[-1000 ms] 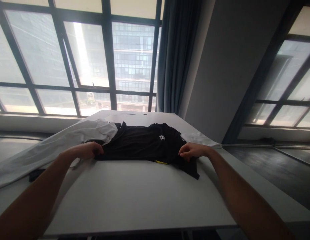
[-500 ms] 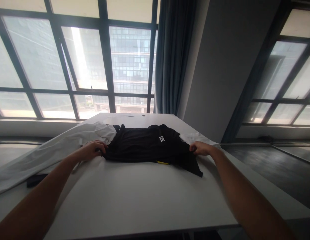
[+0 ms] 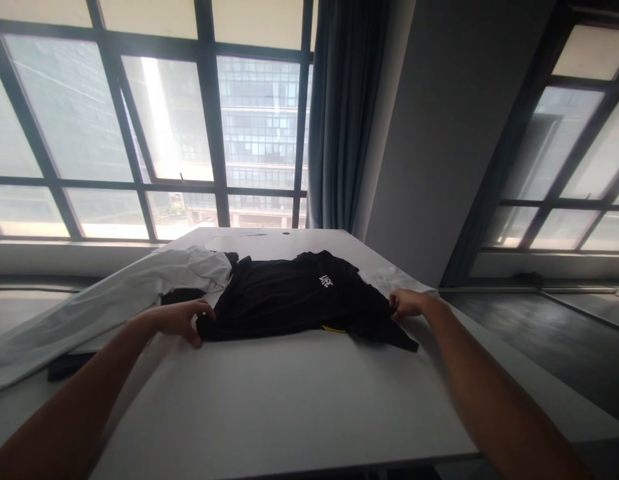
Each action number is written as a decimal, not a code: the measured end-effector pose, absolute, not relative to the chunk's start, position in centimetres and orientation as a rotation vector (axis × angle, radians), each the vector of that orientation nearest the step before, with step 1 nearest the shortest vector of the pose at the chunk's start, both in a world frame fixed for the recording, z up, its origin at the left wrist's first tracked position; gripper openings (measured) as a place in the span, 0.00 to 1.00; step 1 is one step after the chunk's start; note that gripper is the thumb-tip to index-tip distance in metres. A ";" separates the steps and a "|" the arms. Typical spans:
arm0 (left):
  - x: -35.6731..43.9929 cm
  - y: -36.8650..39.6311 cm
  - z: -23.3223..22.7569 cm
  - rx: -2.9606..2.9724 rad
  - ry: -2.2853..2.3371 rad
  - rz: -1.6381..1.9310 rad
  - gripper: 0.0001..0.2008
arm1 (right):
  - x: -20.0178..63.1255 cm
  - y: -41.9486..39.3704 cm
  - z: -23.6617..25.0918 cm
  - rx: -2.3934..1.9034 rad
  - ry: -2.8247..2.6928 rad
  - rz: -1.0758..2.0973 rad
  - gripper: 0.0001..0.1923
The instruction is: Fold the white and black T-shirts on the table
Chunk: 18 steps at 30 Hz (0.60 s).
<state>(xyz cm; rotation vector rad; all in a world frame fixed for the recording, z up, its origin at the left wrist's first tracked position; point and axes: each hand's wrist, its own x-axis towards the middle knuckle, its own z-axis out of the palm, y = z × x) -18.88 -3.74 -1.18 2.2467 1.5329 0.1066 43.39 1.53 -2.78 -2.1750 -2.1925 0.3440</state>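
Observation:
A black T-shirt (image 3: pixel 284 300) with white lettering and a small yellow strip along its near edge lies spread on the white table (image 3: pixel 299 400). At its near left corner is my left hand (image 3: pixel 182 320), fingers and thumb curved around the cloth. My right hand (image 3: pixel 409 303) pinches the shirt's right edge, its fingertips partly hidden. White clothing (image 3: pixel 184 270) with a long pale part reaching down the left side lies beside the T-shirt. More white cloth (image 3: pixel 389 277) shows behind the right edge.
A dark item (image 3: pixel 69 367) lies under the white clothing at the left. Windows (image 3: pixel 259 120) and a blue-grey curtain (image 3: pixel 339 133) stand beyond the table's far edge. A grey pillar (image 3: pixel 439 133) rises behind on the right.
My left hand has come nearer, bringing the shirt's left corner with it. My right hand has shifted slightly right. The shirt now lies flatter and wider, and a dark patch shows behind my left hand.

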 end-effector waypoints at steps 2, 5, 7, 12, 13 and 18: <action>-18.5 -3.5 -1.6 2.293 1.507 0.114 0.26 | 42.7 1.2 -2.2 -2.174 -2.213 0.309 0.21; -18.1 -3.2 -1.5 2.321 1.464 0.143 0.18 | 41.0 0.6 -1.2 -2.079 -2.292 0.141 0.22; -18.2 -3.1 -1.2 2.353 1.427 0.223 0.16 | 39.7 0.3 -0.5 -1.995 -2.343 0.071 0.16; -18.8 -3.0 -0.3 2.399 1.275 0.683 0.21 | 38.1 -0.3 0.1 -1.856 -2.279 0.438 0.12; -18.8 -2.9 -0.3 2.367 1.251 0.777 0.22 | 38.2 -0.2 0.0 -1.840 -2.239 0.588 0.12; -18.3 -2.5 -0.7 2.121 1.249 1.063 0.25 | 39.9 0.6 -1.3 -1.909 -2.222 0.840 0.17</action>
